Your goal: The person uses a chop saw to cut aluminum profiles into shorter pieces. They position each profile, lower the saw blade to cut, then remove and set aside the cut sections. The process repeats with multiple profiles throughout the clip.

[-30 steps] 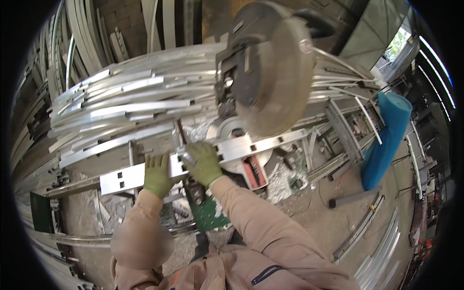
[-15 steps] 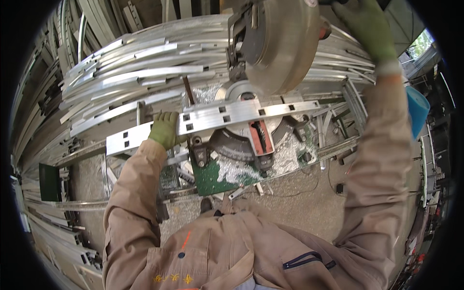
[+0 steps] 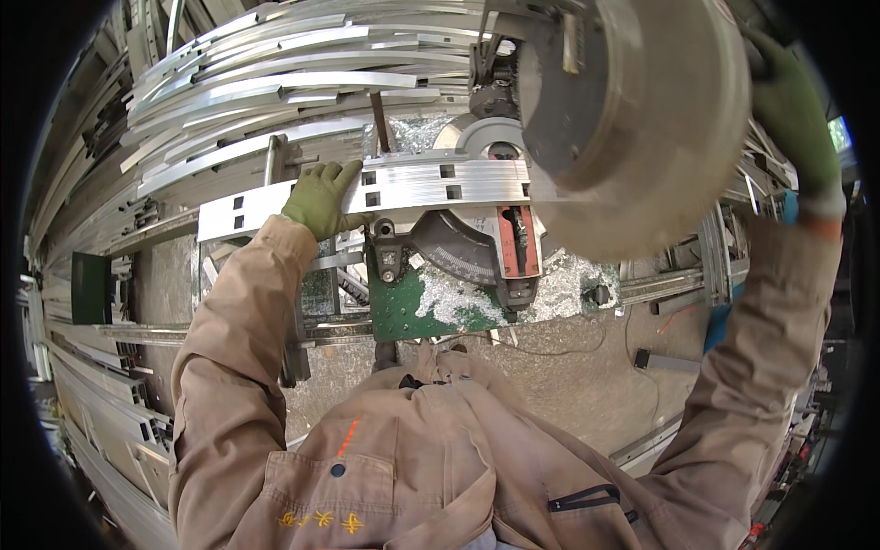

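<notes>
My left hand (image 3: 323, 200), in a green glove, is closed over a silver aluminium profile (image 3: 403, 189) with square holes. The profile lies across the bed of a mitre saw (image 3: 458, 247); its right end is hidden behind the saw head. The large round saw head (image 3: 660, 119), with its blade and guard smeared, hangs raised above the right part of the profile, apart from it. At the upper right, my right hand (image 3: 796, 115), also in a green glove, is closed around the dark saw handle (image 3: 753, 55), which the head partly covers.
A green base plate (image 3: 399, 307) strewn with metal chips (image 3: 454, 302) carries the saw. Behind it lie long aluminium bars (image 3: 302, 82). A rusty upright rod (image 3: 379, 122) stands behind the profile. A cable (image 3: 568, 344) runs over the floor, and a green panel (image 3: 90, 289) stands left.
The saw head now looks larger and further right, covering the profile's right end. My right hand has moved right and lower with the handle. My left hand keeps hold of the profile.
</notes>
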Tool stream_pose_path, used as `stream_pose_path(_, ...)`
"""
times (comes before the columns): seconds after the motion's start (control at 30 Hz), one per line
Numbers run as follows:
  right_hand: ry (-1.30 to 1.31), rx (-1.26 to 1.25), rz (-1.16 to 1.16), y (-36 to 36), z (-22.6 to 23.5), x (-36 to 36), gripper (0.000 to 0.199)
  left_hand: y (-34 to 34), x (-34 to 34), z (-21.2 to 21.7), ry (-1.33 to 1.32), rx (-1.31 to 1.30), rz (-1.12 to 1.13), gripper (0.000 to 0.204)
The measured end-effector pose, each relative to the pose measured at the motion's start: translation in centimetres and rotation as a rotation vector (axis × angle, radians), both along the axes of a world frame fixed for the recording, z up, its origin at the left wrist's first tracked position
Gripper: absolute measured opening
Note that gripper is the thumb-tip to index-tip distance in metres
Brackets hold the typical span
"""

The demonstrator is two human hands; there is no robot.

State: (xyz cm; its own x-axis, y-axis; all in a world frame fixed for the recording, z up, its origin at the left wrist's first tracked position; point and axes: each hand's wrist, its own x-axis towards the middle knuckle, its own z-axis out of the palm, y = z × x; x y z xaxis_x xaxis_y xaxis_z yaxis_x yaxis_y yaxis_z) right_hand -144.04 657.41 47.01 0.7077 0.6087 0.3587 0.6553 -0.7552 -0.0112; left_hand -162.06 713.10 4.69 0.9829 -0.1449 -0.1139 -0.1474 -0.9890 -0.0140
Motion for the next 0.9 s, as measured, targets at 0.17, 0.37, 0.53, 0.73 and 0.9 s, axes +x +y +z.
stream_pose_path(0.17,0.102,0.164,-0.125,0.2,-5.1,-7.0,0.065,-0.9,-0.4,0.8,0.03,0.006,0.055,0.13)
stream_pose_path(0.37,0.185,0.232,-0.12,-1.5,-8.5,-10.0,0.07,-1.0,-0.5,1.7,0.076,0.015,0.083,0.13)
stream_pose_path(0.53,0.162,0.265,-0.056,-3.2,-9.8,-9.9,0.079,-1.1,-0.1,2.0,0.125,-0.004,0.096,0.128)
stream_pose_path(0.73,0.152,0.29,-0.013,-3.9,-10.3,-9.4,0.079,-1.1,0.1,2.4,0.161,0.005,0.11,0.131)
stream_pose_path(0.9,0.146,0.275,-0.02,-3.0,-10.1,-9.9,0.078,-0.7,-0.1,2.0,0.14,0.029,0.094,0.13)
